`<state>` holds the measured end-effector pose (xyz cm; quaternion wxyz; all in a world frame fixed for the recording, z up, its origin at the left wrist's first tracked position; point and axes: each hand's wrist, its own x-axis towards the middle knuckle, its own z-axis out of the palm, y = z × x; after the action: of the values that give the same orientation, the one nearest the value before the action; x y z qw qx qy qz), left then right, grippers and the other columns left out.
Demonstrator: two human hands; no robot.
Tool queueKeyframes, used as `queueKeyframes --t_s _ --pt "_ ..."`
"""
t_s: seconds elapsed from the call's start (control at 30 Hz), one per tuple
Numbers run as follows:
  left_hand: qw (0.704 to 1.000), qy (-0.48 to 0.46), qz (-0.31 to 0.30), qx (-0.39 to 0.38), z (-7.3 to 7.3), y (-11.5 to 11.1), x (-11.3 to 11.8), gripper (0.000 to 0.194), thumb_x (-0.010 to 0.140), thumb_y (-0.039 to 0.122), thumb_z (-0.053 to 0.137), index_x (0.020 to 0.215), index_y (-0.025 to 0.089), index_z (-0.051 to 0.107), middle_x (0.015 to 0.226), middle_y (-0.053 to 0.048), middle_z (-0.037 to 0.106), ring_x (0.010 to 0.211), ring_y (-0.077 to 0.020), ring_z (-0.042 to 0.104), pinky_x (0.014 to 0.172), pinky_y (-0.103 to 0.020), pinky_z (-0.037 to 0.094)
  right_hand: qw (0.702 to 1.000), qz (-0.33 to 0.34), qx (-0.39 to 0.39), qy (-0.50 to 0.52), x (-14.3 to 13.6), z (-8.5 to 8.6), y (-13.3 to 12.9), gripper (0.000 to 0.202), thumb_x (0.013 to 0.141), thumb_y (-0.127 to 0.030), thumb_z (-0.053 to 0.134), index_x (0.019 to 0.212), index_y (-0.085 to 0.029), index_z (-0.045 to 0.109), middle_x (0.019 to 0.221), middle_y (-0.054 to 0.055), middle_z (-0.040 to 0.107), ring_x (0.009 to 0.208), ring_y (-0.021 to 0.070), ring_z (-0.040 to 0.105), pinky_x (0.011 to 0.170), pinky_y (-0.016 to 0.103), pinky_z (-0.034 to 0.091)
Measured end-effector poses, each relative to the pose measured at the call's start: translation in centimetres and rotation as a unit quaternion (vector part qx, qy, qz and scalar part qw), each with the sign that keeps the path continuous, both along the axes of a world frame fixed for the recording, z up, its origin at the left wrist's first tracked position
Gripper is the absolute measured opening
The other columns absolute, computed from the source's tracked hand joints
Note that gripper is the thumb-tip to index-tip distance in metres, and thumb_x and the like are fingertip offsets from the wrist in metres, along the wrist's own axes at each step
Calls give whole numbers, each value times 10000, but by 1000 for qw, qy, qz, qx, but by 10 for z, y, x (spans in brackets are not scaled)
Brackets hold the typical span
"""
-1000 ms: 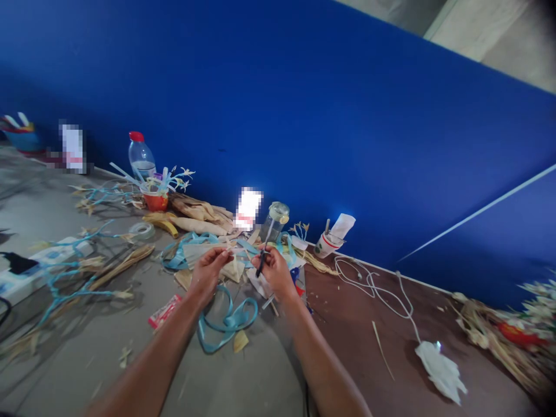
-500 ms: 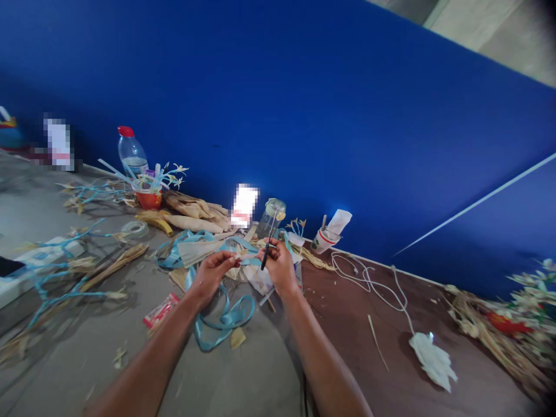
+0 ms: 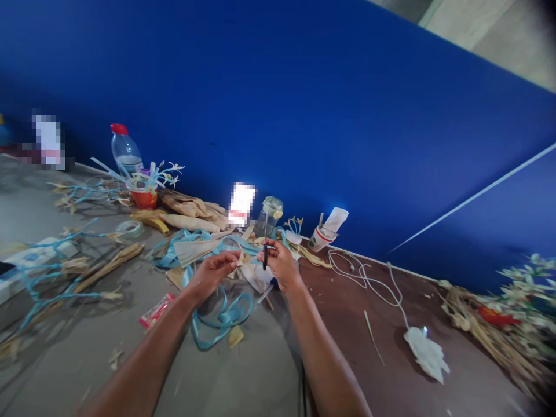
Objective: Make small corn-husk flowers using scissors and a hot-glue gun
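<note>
Between thumb and fingertips, my left hand (image 3: 216, 271) pinches a small pale piece of dried husk (image 3: 240, 258). My right hand (image 3: 280, 263) is closed around a pair of scissors (image 3: 264, 252), dark at the handle, with the blades pointing up and away. A short gap separates the two hands. Beneath and behind them lie light-blue ribbon (image 3: 232, 315), strips of dried husk (image 3: 195, 252) and pale scraps. A lidded glass jar (image 3: 270, 214) stands just beyond the scissors.
At the back left, a red cup (image 3: 143, 198) holds blue-stemmed flowers beside a plastic bottle (image 3: 127, 150). More blue stems (image 3: 47, 289) lie left. A white cup (image 3: 322, 237), a cable (image 3: 369, 281) and a crumpled tissue (image 3: 426, 353) are on the right. A blue partition (image 3: 304, 116) rises behind.
The scissors have turned to a more upright angle in my right hand and drawn slightly away from the husk piece. My left hand stays nearly in place. The whole view has shifted a little.
</note>
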<state>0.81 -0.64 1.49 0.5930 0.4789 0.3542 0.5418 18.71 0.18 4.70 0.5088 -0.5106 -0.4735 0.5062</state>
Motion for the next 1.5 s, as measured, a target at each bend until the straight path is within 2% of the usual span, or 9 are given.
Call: queueKeyframes --t_s 0.2,0.37,0.5,0.7,0.83,1.03,1.17,1.3,1.5 --pt "1000 24 12 -10 -10 3 0 170 575 319 793 656 186 726 720 -37 672 666 -169 574 633 -256 460 1000 19 -19 10 0 3 -1 417 537 -294 719 907 -179 564 595 -42 601 599 149 584 613 273 419" --pt "999 17 33 -19 -13 3 0 188 555 319 810 652 182 723 709 -32 680 657 -159 577 631 -250 458 1000 18 -3 19 0 2 0 396 590 -322 683 936 -178 554 608 -23 623 585 153 583 576 268 404" --pt "998 -17 50 -35 -13 4 -2 203 564 330 806 674 182 721 701 -36 685 667 -170 600 599 -249 462 1000 6 9 -24 1 -1 2 310 644 -330 631 908 -184 557 600 -22 615 568 143 555 553 264 394" --pt "993 -65 91 -41 -15 8 -6 229 586 342 803 700 167 709 708 -41 705 679 -155 626 611 -228 464 994 99 7 -51 2 10 -6 328 699 -375 648 953 -176 589 615 -17 601 620 135 549 574 248 389" --pt "980 -131 138 -66 -11 9 -6 285 533 358 833 702 167 705 690 -19 702 680 -136 628 644 -224 472 986 151 7 -63 -1 15 -12 335 718 -410 632 952 -177 581 624 -21 582 625 130 537 575 242 385" --pt "963 -192 166 -86 -7 11 -6 305 477 321 858 672 156 693 651 -5 688 662 -118 632 703 -234 488 981 177 30 -71 -19 -8 -12 328 685 -332 665 966 -198 564 701 -17 595 677 150 581 641 270 446" --pt "958 -214 169 -92 -9 11 -4 287 475 290 859 668 160 692 664 -2 691 670 -116 638 743 -247 495 979 184 38 -85 -30 -23 -14 315 714 -321 640 996 -207 559 672 -25 583 651 155 575 609 270 445" --pt "959 -220 161 -81 -10 9 1 237 513 272 842 669 170 695 660 10 685 662 -105 630 728 -233 495 978 173 48 -105 -34 -27 -15 303 748 -340 603 1015 -201 564 656 -23 580 608 145 555 586 263 435" --pt "951 -238 171 -102 -7 6 5 262 467 258 855 651 176 687 663 17 692 671 -102 637 718 -213 490 977 164 62 -124 -36 -27 -17 287 800 -364 559 1034 -198 563 631 -25 559 574 134 522 560 252 421"
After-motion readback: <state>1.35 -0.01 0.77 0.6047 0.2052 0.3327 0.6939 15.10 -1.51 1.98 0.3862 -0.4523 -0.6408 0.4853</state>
